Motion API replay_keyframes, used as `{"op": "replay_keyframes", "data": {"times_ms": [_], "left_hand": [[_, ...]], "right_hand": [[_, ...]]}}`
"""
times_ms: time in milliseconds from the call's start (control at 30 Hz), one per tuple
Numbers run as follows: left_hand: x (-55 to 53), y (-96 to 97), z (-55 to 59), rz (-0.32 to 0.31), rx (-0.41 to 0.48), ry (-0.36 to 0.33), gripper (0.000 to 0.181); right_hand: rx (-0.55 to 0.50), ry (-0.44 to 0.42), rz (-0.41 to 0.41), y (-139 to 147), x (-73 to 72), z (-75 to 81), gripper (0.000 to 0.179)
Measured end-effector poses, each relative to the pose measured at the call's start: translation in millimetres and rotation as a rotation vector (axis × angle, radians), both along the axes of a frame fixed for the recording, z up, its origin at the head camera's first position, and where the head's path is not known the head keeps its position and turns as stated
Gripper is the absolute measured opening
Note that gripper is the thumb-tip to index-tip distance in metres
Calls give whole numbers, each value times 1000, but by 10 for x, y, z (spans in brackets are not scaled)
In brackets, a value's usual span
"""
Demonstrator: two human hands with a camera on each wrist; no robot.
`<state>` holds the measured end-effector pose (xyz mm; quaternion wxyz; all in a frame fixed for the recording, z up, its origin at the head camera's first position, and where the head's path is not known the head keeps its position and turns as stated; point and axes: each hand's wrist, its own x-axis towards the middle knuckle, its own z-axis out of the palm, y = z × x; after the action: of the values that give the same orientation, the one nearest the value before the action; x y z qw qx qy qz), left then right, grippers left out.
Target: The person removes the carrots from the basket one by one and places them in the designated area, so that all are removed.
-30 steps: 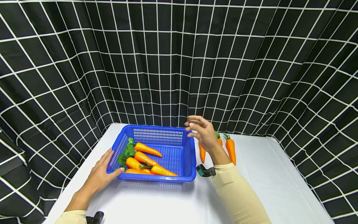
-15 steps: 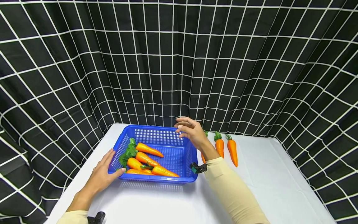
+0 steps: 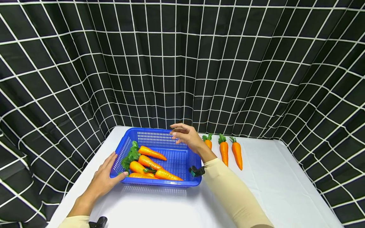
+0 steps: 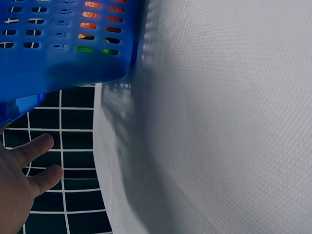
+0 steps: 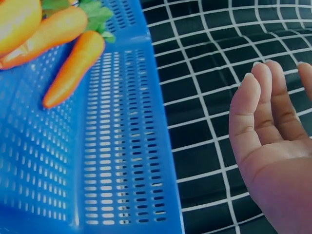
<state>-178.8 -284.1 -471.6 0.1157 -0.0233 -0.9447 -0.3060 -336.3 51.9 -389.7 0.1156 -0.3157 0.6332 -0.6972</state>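
Observation:
A blue plastic basket [image 3: 159,182] with slotted walls stands on the white table, several orange carrots [image 3: 152,153] with green tops lying in its left half. My left hand [image 3: 104,175] rests at the basket's left front corner, thumb along the rim and fingers spread. In the left wrist view two fingers [image 4: 45,179] reach out below the basket wall. Over the basket's right rear corner hovers my right hand [image 3: 188,136], its fingers loosely bent and nothing between them. The right wrist view shows this hand [image 5: 273,141] beside the basket's rim, away from the carrots.
To the right of the basket, three more carrots [image 3: 224,152] lie in a row on the white table [image 3: 273,177], tops toward the back. The nearest one is partly hidden by my right wrist. A black curtain with a white grid [image 3: 159,63] surrounds the table.
My right hand has moved left, from beside the carrots on the table to over the basket's right rear corner, uncovering more of those carrots. My left hand stays at the basket.

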Motion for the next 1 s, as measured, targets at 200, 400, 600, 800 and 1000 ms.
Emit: {"op": "replay_keyframes", "data": {"times_ms": [200,400,600,800,1000], "left_hand": [[-1,1,-1,-2,7,6,91],[-2,2,4,-2,2,6,91],[2,-2,6,-2,3,17,91],[7,-1,3,-3,6,18,91],[5,0,7,-3,6,22,90]], "right_hand": [[99,-15,41,-91,-30,-86,42],[186,-63,67,-169,-46,-166,39],[326,-99,125,-255,-33,-227,38],[412,-141,231,-334,-37,-324,34],[482,-168,294,-390,-21,-399,39]]}}
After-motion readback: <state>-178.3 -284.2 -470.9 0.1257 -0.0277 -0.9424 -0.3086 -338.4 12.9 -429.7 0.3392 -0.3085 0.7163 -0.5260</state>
